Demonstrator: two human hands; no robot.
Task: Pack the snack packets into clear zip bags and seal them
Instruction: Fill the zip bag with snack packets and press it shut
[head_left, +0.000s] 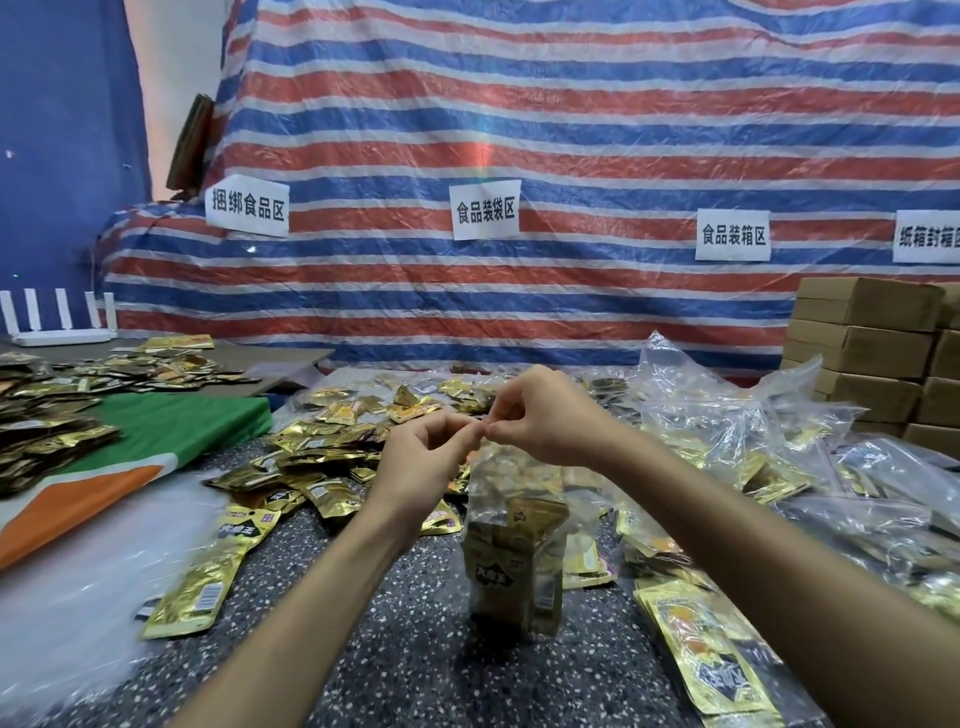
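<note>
Okay, nearest: speckled table (415, 649). One long gold packet (208, 577) lies flat to the left, and yellow packets (701, 654) overlap in a row to the right. Pale plastic sheet (62, 597) at the lower left edge, blurred.

Centre: clear zip bag (514, 561) stands upright with gold snack packets inside, its bottom down at the table. Both forearms reach in from below. Left hand (421, 457) and right hand (540, 415) meet at the bag's top edge, fingers curled, each pinching the top strip, fingertips touching. Cannot tell whether the zip is closed.

Behind the hands, a loose pile of gold packets (322, 457) is spread over the table. Green and orange cloth (156, 441) to the left, more packets heaped beside it. To the right, a heap of clear bags (753, 441), some with packets in them.

Further back: stacked cardboard boxes (872, 353) far right, white router (57, 322) far left. Red, white and blue striped tarp (571, 130) covers the back, with white paper signs (485, 209) stuck on it.
</note>
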